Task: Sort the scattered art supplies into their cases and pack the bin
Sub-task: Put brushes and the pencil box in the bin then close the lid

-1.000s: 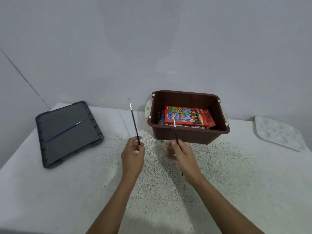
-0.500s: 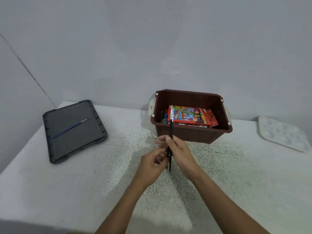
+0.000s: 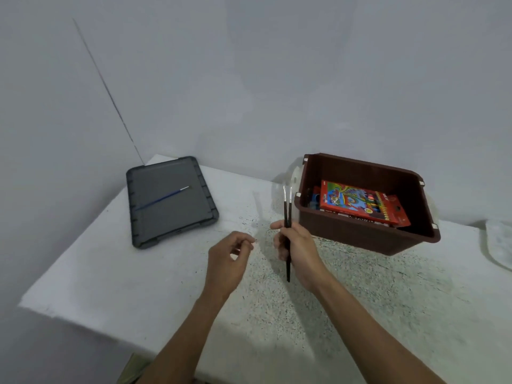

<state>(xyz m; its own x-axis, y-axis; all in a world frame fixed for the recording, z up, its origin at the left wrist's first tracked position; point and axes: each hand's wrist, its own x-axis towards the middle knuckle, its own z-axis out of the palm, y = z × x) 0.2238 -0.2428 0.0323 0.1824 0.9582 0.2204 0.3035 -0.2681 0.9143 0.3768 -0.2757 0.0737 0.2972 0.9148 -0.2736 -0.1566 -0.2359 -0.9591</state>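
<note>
Right hand (image 3: 297, 250) grips two slim black paintbrushes (image 3: 287, 214) upright just left of the brown plastic bin (image 3: 360, 236), left hand (image 3: 230, 259) loosely curled and empty: brush-sorting, I'd say, and next they want carrying to the flat grey plastic case (image 3: 177, 214) further left, where a thin blue paintbrush (image 3: 163, 199) lies.

Setting: plain indoor craft corner; home or studio unclear.
Walls (image 3: 277, 79): bare, grey-white.
Evidence: speckled white bench (image 3: 360, 300) with brown bin (image 3: 360, 236), grey case (image 3: 171, 217), white palette (image 3: 498, 245).
</note>
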